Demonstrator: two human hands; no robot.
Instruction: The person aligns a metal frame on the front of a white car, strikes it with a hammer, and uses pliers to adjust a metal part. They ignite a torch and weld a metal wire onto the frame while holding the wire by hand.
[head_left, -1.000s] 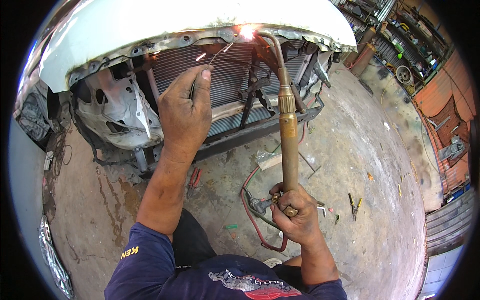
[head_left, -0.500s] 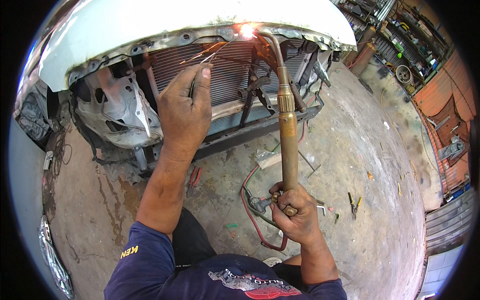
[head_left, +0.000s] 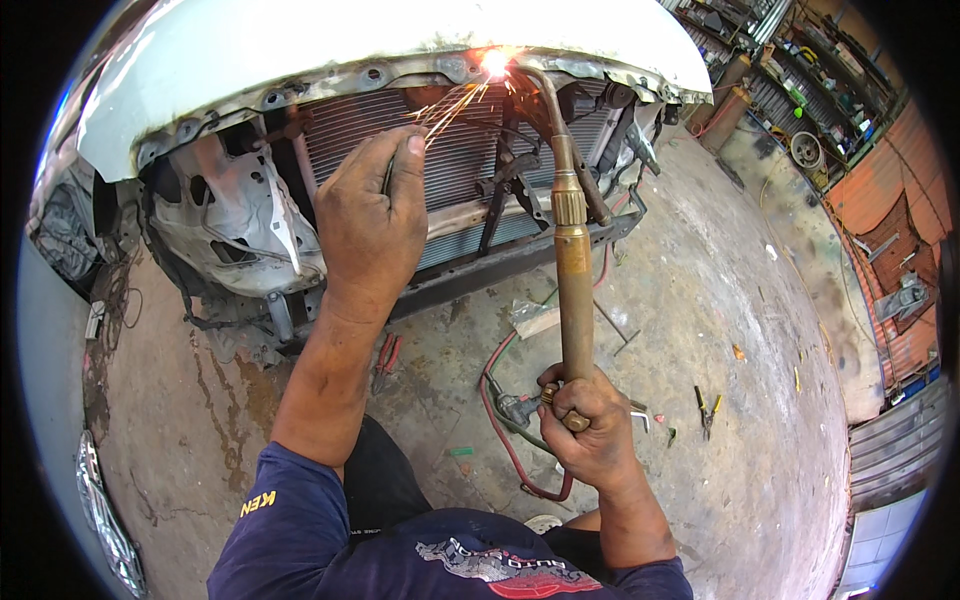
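My right hand [head_left: 595,430] is wrapped round the valve end of a brass gas welding torch [head_left: 574,300], held upright. Its bent tip reaches the front edge of a white car hood [head_left: 330,35], where a bright orange-white glow [head_left: 494,62] throws sparks. Between the thumb and fingers of my left hand [head_left: 375,215], pinched closed, is a thin welding rod [head_left: 442,118] slanting up toward the glow. Spark streaks partly hide the rod, and its far end is lost in the glare. Behind my left hand lies the finned radiator [head_left: 350,125] in the car's exposed front.
Red and green hoses [head_left: 490,400] loop on the concrete floor beside a grey hand tool [head_left: 518,408]. Red-handled pliers [head_left: 388,355] lie left, yellow-handled pliers [head_left: 709,412] right. The lower front crossbar [head_left: 440,290] spans below the radiator. Cluttered shelves [head_left: 810,80] stand upper right.
More sparks now fly from the glow down toward my left hand. That hand has shifted very slightly right; the torch has barely moved.
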